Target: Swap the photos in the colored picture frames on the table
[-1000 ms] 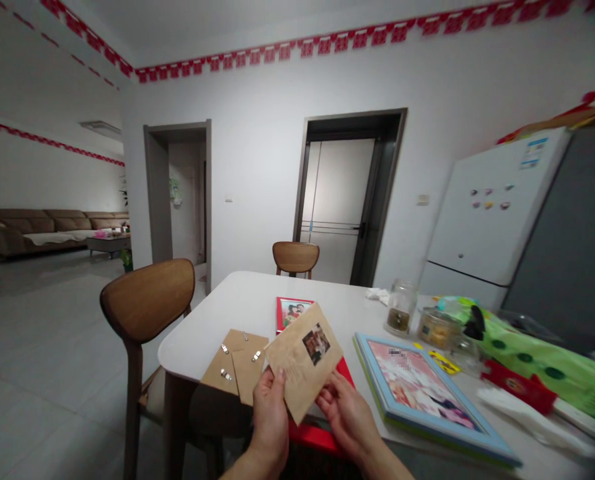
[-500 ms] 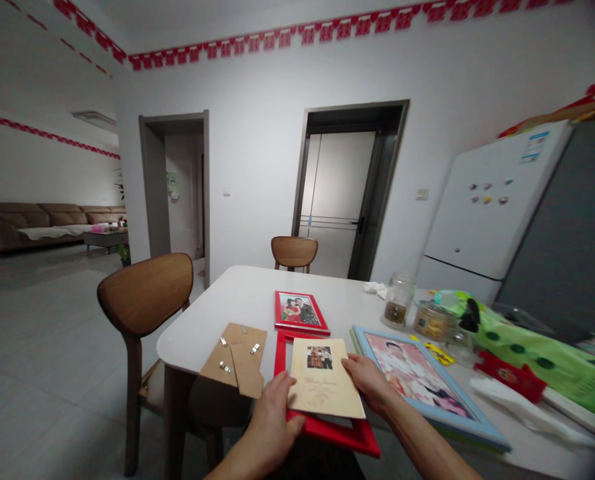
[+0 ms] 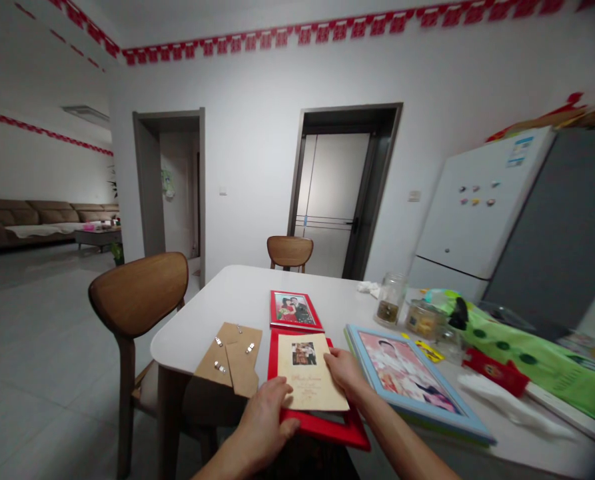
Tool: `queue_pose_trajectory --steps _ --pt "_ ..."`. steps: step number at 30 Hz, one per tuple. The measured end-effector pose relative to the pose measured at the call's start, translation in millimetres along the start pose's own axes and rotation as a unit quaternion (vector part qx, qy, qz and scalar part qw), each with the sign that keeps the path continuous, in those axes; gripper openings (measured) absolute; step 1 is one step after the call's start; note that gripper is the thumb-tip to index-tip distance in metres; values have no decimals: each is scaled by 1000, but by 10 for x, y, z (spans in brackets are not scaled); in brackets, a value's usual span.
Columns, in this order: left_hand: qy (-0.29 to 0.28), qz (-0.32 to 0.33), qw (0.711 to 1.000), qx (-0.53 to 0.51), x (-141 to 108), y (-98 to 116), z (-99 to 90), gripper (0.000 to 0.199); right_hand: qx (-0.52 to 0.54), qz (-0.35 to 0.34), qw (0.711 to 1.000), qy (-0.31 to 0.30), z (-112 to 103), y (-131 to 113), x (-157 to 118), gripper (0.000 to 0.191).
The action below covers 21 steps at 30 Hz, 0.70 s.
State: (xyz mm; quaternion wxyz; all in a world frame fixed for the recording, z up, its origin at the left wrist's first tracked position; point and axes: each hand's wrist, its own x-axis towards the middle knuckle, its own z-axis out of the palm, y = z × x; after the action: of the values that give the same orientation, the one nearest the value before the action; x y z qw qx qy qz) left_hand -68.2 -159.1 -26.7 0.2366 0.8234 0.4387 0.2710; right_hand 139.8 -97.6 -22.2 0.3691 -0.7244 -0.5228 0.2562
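Observation:
A cream printed sheet (image 3: 310,387) with a small photo near its top lies over the opening of a red picture frame (image 3: 332,433). The sheet covers most of that opening. My left hand (image 3: 267,420) holds the sheet's left edge, its thumb over the frame's lower left part. At the right edge, my right hand (image 3: 344,373) grips the sheet; some of its fingers are hidden. Left of the frame rests a brown backing board (image 3: 212,360) with metal clips and a fold-out stand. Just beyond lies another red picture frame (image 3: 296,310) holding a couple's photo.
To the right is a blue picture frame (image 3: 412,373) stacked on another. Past it stand a glass jar (image 3: 391,303), a food container (image 3: 423,320) and a green plastic bag (image 3: 527,360). Wooden chairs flank the white table (image 3: 237,293), one at left (image 3: 142,293), one behind (image 3: 290,250).
The cream sheet has come down closer onto the red frame and shifted slightly toward its upper left, with both hands still at its edges. The view has turned slightly right.

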Motion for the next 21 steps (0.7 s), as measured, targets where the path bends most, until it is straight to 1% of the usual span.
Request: queue_pose_trajectory --steps 3,7,11,14,17,19,21 --pt "-23 18 999 21 -23 28 -38 40 -109 -33 993 25 -22 -21 -19 29" --pt "-41 48 996 64 -29 38 -37 33 -236 -54 969 46 -47 -41 -113 33" --pt "-45 55 994 78 -39 32 -3 37 -313 -55 947 52 -13 -59 -197 36" --pt "-51 51 995 63 -87 6 -69 42 -350 -59 933 56 5 -85 -227 32" --pt "-49 31 996 70 -125 -143 -245 53 -380 -59 922 51 -11 -116 -255 30" --pt "-34 13 994 104 -117 -339 -387 62 -379 -63 922 49 -14 -144 -288 29" --pt "-15 -27 987 157 -83 -576 -512 69 -351 -94 931 49 28 -196 -342 31"
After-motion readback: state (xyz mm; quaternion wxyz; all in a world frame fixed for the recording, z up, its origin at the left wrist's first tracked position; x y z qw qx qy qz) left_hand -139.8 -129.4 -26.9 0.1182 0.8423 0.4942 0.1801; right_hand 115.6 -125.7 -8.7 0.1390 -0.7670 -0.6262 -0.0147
